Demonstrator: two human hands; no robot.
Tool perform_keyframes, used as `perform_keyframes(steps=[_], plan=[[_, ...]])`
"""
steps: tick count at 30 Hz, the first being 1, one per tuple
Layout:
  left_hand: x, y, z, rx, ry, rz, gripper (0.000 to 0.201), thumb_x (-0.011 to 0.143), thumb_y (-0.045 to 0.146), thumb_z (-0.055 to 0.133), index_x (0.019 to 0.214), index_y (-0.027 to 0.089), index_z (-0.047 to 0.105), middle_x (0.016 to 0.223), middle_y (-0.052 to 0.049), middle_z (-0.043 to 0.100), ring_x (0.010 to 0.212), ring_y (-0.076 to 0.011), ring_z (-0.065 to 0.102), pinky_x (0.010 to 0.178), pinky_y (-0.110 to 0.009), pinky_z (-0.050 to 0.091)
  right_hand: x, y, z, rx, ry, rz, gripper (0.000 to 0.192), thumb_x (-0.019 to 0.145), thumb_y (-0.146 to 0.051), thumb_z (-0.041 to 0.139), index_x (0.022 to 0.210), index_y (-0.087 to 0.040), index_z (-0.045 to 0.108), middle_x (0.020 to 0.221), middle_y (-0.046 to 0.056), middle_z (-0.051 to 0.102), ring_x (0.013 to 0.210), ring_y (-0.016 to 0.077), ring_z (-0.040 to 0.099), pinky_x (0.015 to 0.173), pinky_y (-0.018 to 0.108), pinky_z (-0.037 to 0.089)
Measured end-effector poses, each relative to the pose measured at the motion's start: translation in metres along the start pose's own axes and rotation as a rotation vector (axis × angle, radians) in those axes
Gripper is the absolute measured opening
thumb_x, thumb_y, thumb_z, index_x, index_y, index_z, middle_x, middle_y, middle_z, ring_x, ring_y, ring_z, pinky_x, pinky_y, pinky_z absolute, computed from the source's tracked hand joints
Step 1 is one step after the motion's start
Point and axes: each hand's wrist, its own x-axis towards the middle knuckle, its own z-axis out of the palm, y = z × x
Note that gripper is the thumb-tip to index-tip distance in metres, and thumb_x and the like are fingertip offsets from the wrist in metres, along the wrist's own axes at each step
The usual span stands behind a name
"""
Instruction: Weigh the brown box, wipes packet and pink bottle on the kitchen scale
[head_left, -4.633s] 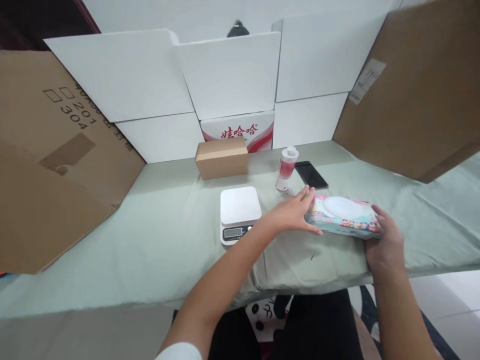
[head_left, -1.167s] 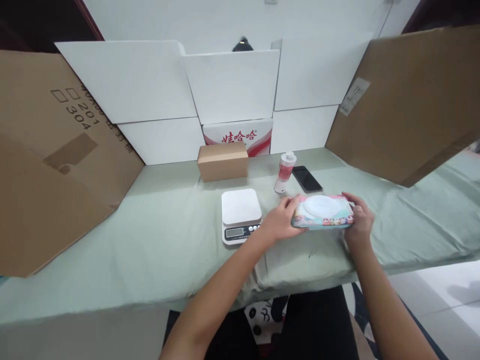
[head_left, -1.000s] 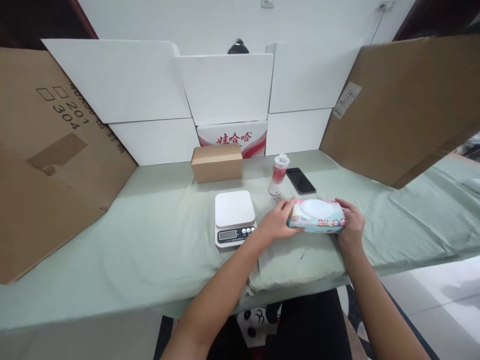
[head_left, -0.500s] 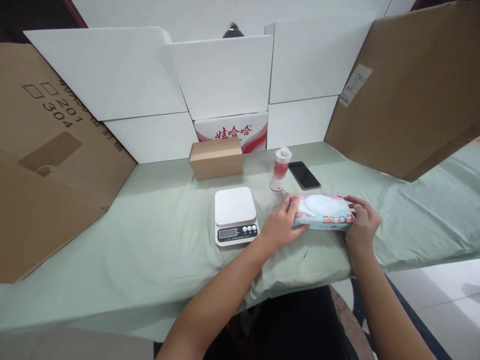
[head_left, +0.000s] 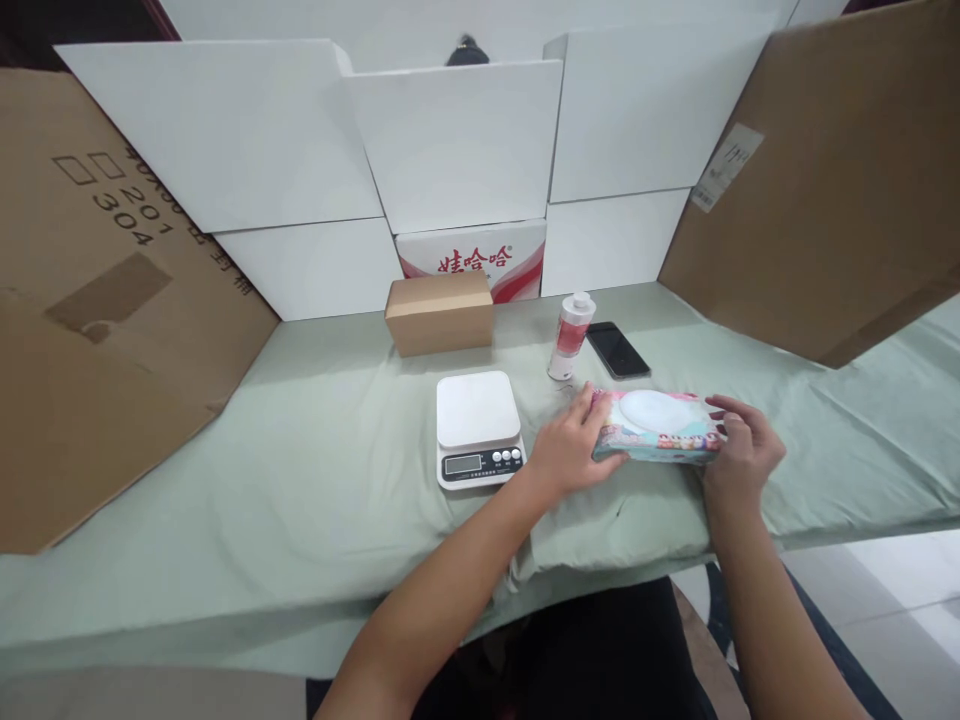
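A pack of wet wipes [head_left: 656, 425] with a pale oval lid and pink and blue print lies at the right of the table. My left hand [head_left: 574, 445] grips its left end, thumb along the front edge and fingers on top. At the opposite end my right hand [head_left: 742, 450] holds the pack with bent fingers. To the left of my left hand stands a white digital kitchen scale [head_left: 478, 412] with nothing on its platform. Just behind the pack are an upright white and red bottle [head_left: 571, 338] and a dark smartphone [head_left: 617, 350] lying flat.
A closed brown cardboard box [head_left: 442, 318] sits behind the scale. White boxes [head_left: 457, 145] form a wall at the back. Large brown cardboard panels flank the table, one on the left [head_left: 112, 380] and one on the right [head_left: 825, 200]. A pale green cloth [head_left: 322, 480] covers the table.
The whole view has shifted slightly, so things appear a little further right. Both hands stay on the wipes pack, with no other clear change.
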Motion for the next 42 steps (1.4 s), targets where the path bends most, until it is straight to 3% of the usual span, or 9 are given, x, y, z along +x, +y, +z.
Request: perform_keyframes(steps=[7,13,16,20,23,26,30,35,42], plan=[[-0.005,-0.001,-0.014,-0.063,0.124,0.108,0.076,0.093,0.053,0.065,0.156,0.015,0.046,0.167,-0.017,0.043,0.155,-0.0299,0.044,0.127,-0.046,0.045,-0.007,-0.001,-0.001,-0.060,0.063,-0.166,0.030,0.083,-0.033,0.052,0.092,-0.018,0.076,0.092,0.013,0.074,0.082,0.0285,0.066,0.072,0.042,0.049],[-0.008,0.002,-0.023,-0.157,0.176,0.215,0.043,0.098,0.041,0.053,0.129,0.017,0.067,0.151,-0.014,0.063,0.144,-0.0243,0.058,0.122,-0.045,0.051,-0.030,-0.058,0.010,-0.297,-0.092,-0.639,0.023,0.085,-0.041,0.061,0.087,-0.021,0.071,0.090,0.011,0.074,0.094,0.0315,0.069,0.101,0.054,0.049],[-0.015,0.001,-0.051,-0.239,0.203,0.337,0.023,0.094,0.035,0.050,0.088,0.024,0.070,0.126,-0.008,0.077,0.130,-0.0244,0.070,0.110,-0.046,0.060,-0.034,-0.094,0.052,-0.033,-0.133,-0.447,0.025,0.092,-0.038,0.057,0.104,-0.020,0.069,0.105,0.012,0.072,0.103,0.0281,0.069,0.100,0.048,0.053],[-0.034,-0.033,-0.115,-0.288,0.543,0.188,0.024,0.093,0.033,0.053,0.071,0.024,0.059,0.090,-0.005,0.079,0.095,-0.0222,0.076,0.085,-0.040,0.061,-0.022,-0.102,0.144,0.305,-0.130,0.036,0.052,0.088,-0.038,0.057,0.136,-0.019,0.050,0.133,0.017,0.062,0.126,0.0274,0.064,0.109,0.049,0.052],[-0.055,-0.089,-0.157,-0.244,0.733,0.020,0.045,0.094,0.036,0.055,0.057,0.022,0.034,0.049,0.004,0.038,0.047,-0.0104,0.038,0.051,-0.028,0.034,-0.021,-0.085,0.205,0.336,-0.078,0.224,0.071,0.080,-0.033,0.059,0.146,-0.013,0.040,0.141,0.022,0.056,0.131,0.0287,0.060,0.113,0.052,0.049],[-0.076,-0.147,-0.178,-0.259,0.845,-0.269,0.053,0.088,0.040,0.061,0.058,0.022,0.020,0.053,0.006,0.017,0.051,-0.0085,0.017,0.051,-0.028,0.015,-0.033,-0.064,0.238,0.293,-0.016,0.229,0.072,0.077,-0.031,0.060,0.144,-0.011,0.042,0.138,0.022,0.057,0.126,0.0293,0.061,0.116,0.054,0.046],[-0.088,-0.192,-0.181,-0.409,0.948,-0.379,0.052,0.083,0.038,0.064,0.060,0.022,0.020,0.059,0.006,0.016,0.056,-0.0093,0.017,0.055,-0.029,0.013,-0.043,-0.041,0.243,0.154,-0.015,0.058,0.065,0.083,-0.033,0.060,0.143,-0.013,0.046,0.141,0.021,0.058,0.130,0.0303,0.060,0.121,0.054,0.042],[-0.080,-0.204,-0.173,-0.573,0.942,-0.423,0.052,0.081,0.037,0.066,0.060,0.022,0.021,0.059,0.006,0.016,0.054,-0.0088,0.017,0.054,-0.029,0.011,-0.048,-0.047,0.232,0.124,-0.142,-0.114,0.064,0.089,-0.045,0.062,0.144,-0.015,0.050,0.144,0.021,0.058,0.133,0.0335,0.059,0.119,0.058,0.043],[-0.079,-0.209,-0.174,-0.692,0.994,-0.486,0.049,0.077,0.037,0.067,0.058,0.022,0.025,0.056,0.006,0.020,0.051,-0.0079,0.018,0.051,-0.028,0.012,-0.087,-0.112,0.210,0.560,-0.676,-0.251,0.047,0.095,-0.056,0.068,0.129,-0.023,0.062,0.115,0.011,0.071,0.102,0.0247,0.070,0.092,0.042,0.060]])
